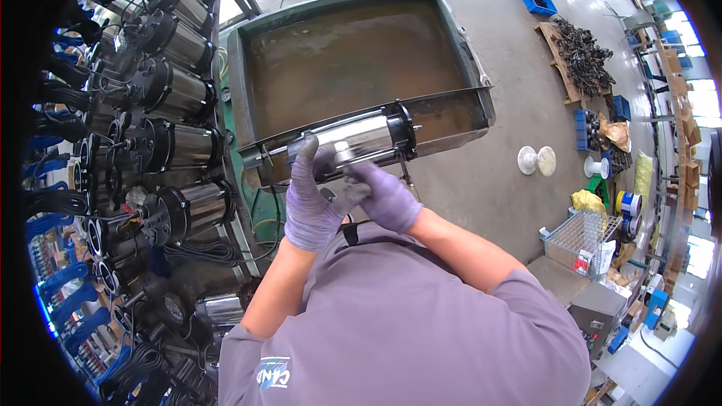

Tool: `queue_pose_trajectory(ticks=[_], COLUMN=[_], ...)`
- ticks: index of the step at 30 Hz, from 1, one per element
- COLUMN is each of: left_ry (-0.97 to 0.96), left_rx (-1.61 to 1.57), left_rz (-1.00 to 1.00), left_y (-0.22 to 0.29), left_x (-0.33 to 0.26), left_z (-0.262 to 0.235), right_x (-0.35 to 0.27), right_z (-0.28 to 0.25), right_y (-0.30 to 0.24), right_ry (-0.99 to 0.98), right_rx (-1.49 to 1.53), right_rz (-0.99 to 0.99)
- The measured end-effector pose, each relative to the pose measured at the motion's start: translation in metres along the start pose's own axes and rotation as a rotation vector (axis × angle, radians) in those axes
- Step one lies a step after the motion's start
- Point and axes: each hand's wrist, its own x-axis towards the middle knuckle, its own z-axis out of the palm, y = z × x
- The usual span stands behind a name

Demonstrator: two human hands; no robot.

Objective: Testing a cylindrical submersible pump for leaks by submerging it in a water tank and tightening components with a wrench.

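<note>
Both hands gloved in purple, working on a shiny cylindrical steel pump body with black end flanges [365, 137], held roughly horizontal, tilted up toward the right, just over the near rim of a large green-rimmed steel tank of murky brown water [353, 60]. Left hand [308, 199] wraps the near-left end of the cylinder, fingers curled around the casing, index finger [307, 152] extended up along it. Right hand [387, 195] sits just beside it on the underside, fingers pressed together on a small fitting at the casing; exact pinch point is hidden by the gloves, can't tell what it holds beyond the pump body itself. Hands touch each other near the middle. Thin rods stick out from the left flange end and the right flange. Left of the tank: a rack of matching steel pump cylinders with black caps [177, 94], stacked in a column running near to far, black cables and blue cables [64, 286] hanging at the far left. Right side, on the grey concrete floor [496, 15]: two white spools [535, 160], a blue plastic crate [536, 0], a wooden pallet of dark metal parts [579, 56], a wire mesh basket [579, 237]. Grey-purple shirt sleeves fill the near edge.
</note>
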Motion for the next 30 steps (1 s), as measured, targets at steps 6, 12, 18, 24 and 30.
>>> queue_pose_trajectory(ticks=[6,12,18,24,30], left_ry=[0.394,0.886,0.576,0.379,0.321], left_rx=[-0.142,-0.639,-0.612,-0.661,-0.713], left_rz=[-0.367,-0.805,-1.252,-1.342,-1.387], left_y=[-0.047,-0.18,-0.243,-0.257,-0.257], left_x=[-0.011,-0.045,-0.056,-0.046,-0.045], left_z=[-0.024,-0.108,-0.126,-0.118,-0.118], right_x=[0.049,0.066,0.091,0.096,0.099], right_z=[0.061,-0.018,-0.058,-0.057,-0.052], right_y=[0.02,0.041,0.09,0.103,0.093], right_ry=[-0.225,0.257,0.202,0.25,0.235], right_rx=[-0.196,-0.287,-0.773,-0.567,-0.497], right_rz=[-0.196,-0.054,0.051,0.201,0.34])
